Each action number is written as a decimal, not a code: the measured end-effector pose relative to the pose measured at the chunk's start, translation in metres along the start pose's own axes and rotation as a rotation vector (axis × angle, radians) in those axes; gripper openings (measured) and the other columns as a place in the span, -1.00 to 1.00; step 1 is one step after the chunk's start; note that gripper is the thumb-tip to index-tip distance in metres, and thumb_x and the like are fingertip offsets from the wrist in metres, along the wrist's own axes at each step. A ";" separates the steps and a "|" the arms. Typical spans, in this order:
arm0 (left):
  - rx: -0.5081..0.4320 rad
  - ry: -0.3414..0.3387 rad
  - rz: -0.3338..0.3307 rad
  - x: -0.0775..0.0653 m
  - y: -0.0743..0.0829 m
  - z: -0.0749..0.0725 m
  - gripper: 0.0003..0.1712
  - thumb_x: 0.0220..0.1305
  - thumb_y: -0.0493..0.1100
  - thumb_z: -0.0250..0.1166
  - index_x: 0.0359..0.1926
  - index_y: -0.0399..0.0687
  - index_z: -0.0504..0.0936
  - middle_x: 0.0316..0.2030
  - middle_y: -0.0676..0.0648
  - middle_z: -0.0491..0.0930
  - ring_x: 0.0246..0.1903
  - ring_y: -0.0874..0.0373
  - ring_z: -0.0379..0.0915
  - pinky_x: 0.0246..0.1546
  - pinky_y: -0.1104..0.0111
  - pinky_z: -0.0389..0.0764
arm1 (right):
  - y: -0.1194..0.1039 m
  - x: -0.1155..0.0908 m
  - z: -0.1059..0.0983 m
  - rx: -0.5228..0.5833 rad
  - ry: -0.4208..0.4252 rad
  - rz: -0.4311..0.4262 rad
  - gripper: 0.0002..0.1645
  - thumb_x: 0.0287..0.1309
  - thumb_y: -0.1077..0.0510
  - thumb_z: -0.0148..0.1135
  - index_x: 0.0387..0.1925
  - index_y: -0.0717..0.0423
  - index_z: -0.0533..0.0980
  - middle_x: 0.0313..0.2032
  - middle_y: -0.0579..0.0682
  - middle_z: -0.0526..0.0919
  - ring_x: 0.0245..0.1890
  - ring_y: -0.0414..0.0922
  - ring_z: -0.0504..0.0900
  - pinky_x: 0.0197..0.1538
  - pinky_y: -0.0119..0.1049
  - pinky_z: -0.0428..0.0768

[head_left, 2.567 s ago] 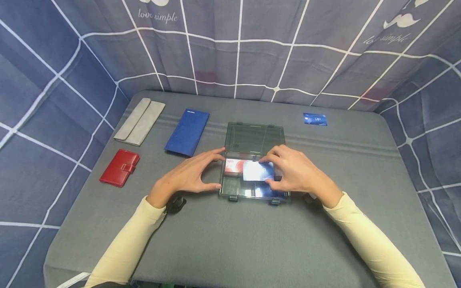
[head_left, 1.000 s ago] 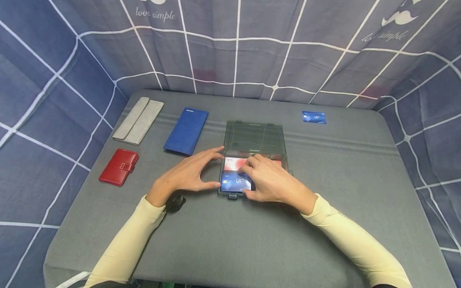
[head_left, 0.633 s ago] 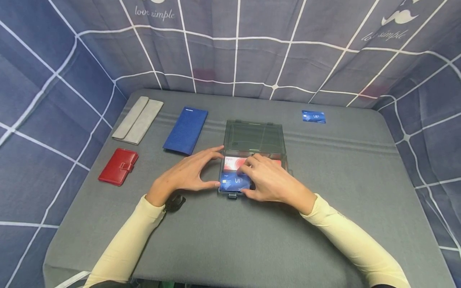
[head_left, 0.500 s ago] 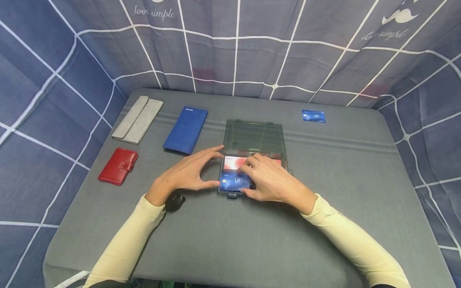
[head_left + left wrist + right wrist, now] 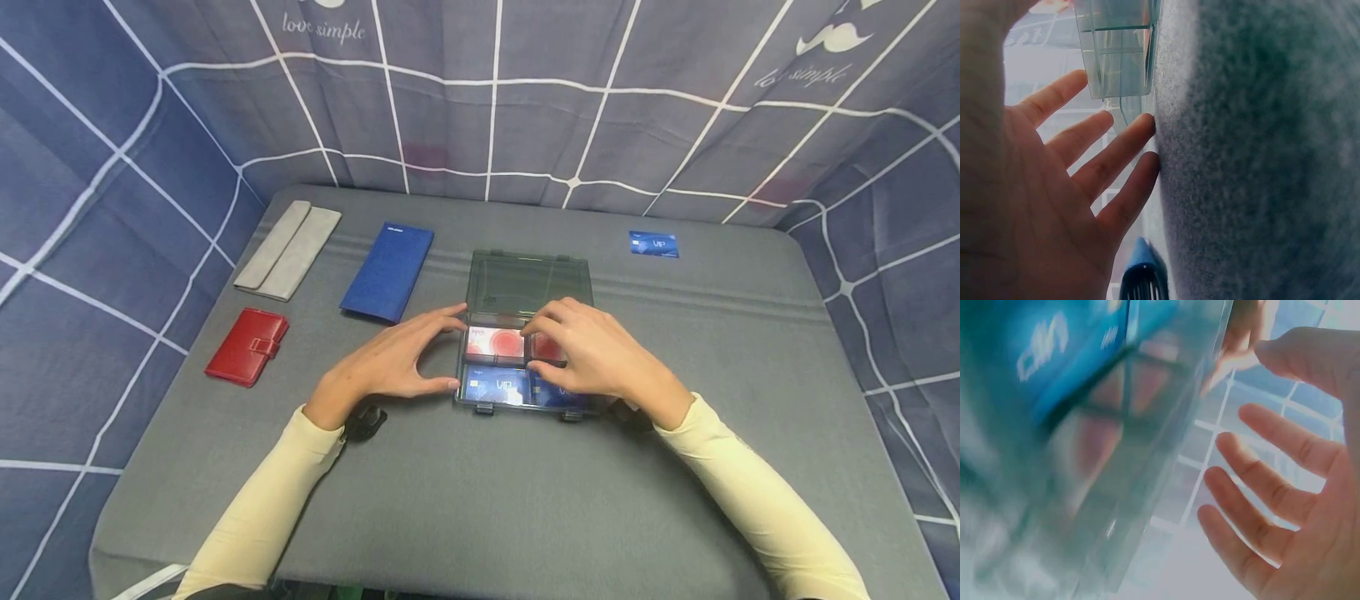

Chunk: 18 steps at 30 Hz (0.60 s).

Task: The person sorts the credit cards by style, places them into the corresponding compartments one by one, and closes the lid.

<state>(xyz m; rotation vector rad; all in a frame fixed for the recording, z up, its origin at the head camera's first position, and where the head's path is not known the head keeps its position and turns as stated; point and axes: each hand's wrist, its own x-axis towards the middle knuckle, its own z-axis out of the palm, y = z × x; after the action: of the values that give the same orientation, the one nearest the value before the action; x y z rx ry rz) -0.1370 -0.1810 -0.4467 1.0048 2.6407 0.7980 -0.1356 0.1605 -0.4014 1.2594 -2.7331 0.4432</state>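
Observation:
A clear grey plastic compartment box (image 5: 528, 283) lies on the table with its lid folded back. Two red-and-white cards fill its back row, the left one (image 5: 495, 343) plainly visible and the right one (image 5: 546, 347) partly covered by my right hand. In the front row lie a blue VIP card (image 5: 495, 385) at left and another blue VIP card (image 5: 555, 392) at right. My left hand (image 5: 390, 358) spans the box's left side, thumb and fingertip at its edge. Above the box's right half, my right hand (image 5: 607, 350) is held with fingers spread, holding nothing.
A single blue VIP card (image 5: 654, 244) lies at the back right of the grey table. To the left are a blue folder (image 5: 388, 272), a grey flap wallet (image 5: 288, 252) and a red wallet (image 5: 247, 347). Checked cloth (image 5: 442, 117) hangs around the table.
My right hand carried a blue VIP card to the box's front left compartment and let it go there. Since then it has moved up and right. My left hand has stayed put.

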 end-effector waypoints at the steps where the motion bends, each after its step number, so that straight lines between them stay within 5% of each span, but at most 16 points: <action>1: -0.002 0.005 0.009 0.000 0.000 0.000 -0.02 0.24 0.39 0.49 0.53 0.08 0.43 0.69 0.08 0.11 0.62 0.02 0.15 0.54 -0.10 0.28 | 0.005 -0.001 -0.002 0.012 0.008 0.008 -0.53 0.21 -0.14 0.52 0.08 -0.04 0.72 -0.02 -0.04 0.71 -0.04 -0.01 0.67 -0.14 0.01 0.70; 7: -0.002 0.029 0.062 0.000 -0.003 0.001 -0.04 0.24 0.36 0.50 0.51 0.04 0.45 0.68 0.04 0.15 0.61 0.01 0.17 0.54 -0.07 0.30 | 0.037 -0.011 -0.009 0.045 0.018 0.107 -0.52 0.24 -0.13 0.50 0.13 -0.07 0.71 0.05 -0.08 0.72 0.05 -0.01 0.69 -0.08 0.08 0.69; 12: -0.006 0.023 0.054 0.000 -0.003 0.001 -0.03 0.24 0.40 0.49 0.52 0.06 0.44 0.68 0.09 0.13 0.61 0.04 0.15 0.54 -0.07 0.31 | 0.058 -0.019 -0.012 0.072 0.011 0.198 -0.44 0.22 -0.14 0.55 0.20 -0.07 0.69 0.14 -0.04 0.71 0.21 0.03 0.66 0.06 0.16 0.69; 18: -0.007 0.025 0.047 0.000 -0.004 0.001 -0.03 0.25 0.41 0.47 0.52 0.07 0.44 0.68 0.09 0.13 0.62 0.05 0.15 0.54 -0.07 0.30 | 0.081 -0.025 -0.015 0.067 0.028 0.253 -0.39 0.23 -0.13 0.56 0.26 -0.05 0.66 0.18 0.01 0.70 0.23 0.07 0.66 0.01 0.21 0.68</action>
<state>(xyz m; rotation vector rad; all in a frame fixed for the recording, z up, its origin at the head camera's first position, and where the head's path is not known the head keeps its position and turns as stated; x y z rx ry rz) -0.1388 -0.1826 -0.4496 1.0662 2.6421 0.8339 -0.1808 0.2333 -0.4102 0.9140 -2.8861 0.5740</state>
